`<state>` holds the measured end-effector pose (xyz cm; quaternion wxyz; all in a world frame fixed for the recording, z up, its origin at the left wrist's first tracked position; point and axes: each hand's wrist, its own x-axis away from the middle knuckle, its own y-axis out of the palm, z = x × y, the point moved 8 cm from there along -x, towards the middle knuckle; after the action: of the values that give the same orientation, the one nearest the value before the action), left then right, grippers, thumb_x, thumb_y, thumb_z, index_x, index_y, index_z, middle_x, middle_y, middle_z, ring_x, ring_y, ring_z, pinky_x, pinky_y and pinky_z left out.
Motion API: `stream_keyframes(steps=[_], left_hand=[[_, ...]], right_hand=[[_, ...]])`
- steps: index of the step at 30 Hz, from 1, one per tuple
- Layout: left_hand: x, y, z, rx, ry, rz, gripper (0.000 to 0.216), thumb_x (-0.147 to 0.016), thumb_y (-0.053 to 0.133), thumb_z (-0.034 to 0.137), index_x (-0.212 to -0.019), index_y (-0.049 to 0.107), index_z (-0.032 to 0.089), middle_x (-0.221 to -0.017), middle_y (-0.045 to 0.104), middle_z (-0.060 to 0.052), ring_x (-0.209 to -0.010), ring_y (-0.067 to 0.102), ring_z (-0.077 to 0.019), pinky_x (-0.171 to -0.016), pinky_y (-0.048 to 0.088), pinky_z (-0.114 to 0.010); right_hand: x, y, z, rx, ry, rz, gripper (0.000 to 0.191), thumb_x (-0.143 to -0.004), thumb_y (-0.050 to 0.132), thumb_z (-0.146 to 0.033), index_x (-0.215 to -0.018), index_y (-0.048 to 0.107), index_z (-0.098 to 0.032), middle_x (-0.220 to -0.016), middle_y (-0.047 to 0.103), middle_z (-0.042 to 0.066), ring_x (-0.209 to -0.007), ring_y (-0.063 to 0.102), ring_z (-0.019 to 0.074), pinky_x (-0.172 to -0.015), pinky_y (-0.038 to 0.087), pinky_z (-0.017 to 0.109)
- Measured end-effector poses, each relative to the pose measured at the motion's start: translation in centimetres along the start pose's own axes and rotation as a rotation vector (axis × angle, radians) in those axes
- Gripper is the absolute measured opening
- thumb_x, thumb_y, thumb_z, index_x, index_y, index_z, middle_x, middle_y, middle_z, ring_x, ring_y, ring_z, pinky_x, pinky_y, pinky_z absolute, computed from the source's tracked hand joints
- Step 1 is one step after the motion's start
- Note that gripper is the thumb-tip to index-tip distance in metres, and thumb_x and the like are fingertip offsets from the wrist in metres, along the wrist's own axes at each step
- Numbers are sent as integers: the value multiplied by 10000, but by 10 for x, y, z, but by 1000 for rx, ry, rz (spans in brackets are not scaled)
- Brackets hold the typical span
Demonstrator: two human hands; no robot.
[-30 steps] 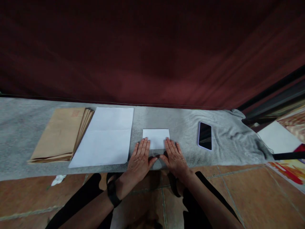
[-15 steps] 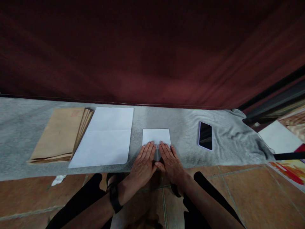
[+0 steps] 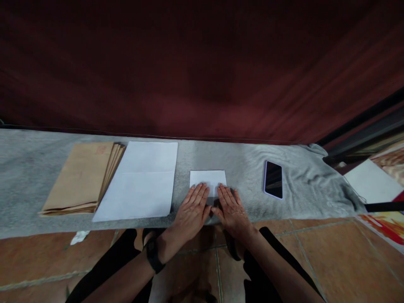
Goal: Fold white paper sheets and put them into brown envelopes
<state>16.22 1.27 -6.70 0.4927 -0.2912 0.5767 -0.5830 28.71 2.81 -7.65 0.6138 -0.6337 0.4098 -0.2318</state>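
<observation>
White paper piece (image 3: 207,176) under fingers (image 3: 202,191) of left hand (image 3: 191,210) and right hand (image 3: 232,211), laid flat and stretched out, gripping nothing, seemingly to steady it, with larger white sheet (image 3: 140,181) then brown paper stack (image 3: 78,174) left of them and phone (image 3: 273,179) to their right, perhaps for working room.

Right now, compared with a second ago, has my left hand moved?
Yes. Your left hand has shifted right over the small white paper, farther from the large white sheet, which hasn't visibly moved on the gray cloth.
</observation>
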Motion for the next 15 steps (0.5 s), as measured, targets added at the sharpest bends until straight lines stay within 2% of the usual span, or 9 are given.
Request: stream_keyframes(steps=[6, 11, 15], left_hand=[[-17, 4, 8, 83, 107, -12, 527, -1044, 323, 263, -1549, 330, 115, -1618, 369, -133, -1534, 252, -228, -1245, 298, -488], [-27, 15, 4, 57, 82, -13, 516, -1049, 307, 266, -1535, 358, 98, -1626, 348, -150, -1537, 241, -245, -1250, 273, -487], [-36, 20, -1, 20, 36, -30, 547, -1061, 291, 333, -1534, 351, 65, -1624, 342, -172, -1536, 249, -251, -1253, 259, -470]], right_hand=[[0, 1, 2, 4, -4, 10, 587, -1081, 310, -382, -1598, 251, -111, -1596, 397, 153, -1478, 377, 272, -1234, 236, 543], [-1, 4, 4, 21, -2, -12, 623, -1068, 349, -442, -1577, 306, -86, -1593, 392, 175, -1465, 396, 297, -1223, 259, 550], [0, 4, 3, 28, -8, 3, 635, -1059, 380, -462, -1563, 336, -78, -1583, 405, 187, -1465, 396, 302, -1221, 261, 554]])
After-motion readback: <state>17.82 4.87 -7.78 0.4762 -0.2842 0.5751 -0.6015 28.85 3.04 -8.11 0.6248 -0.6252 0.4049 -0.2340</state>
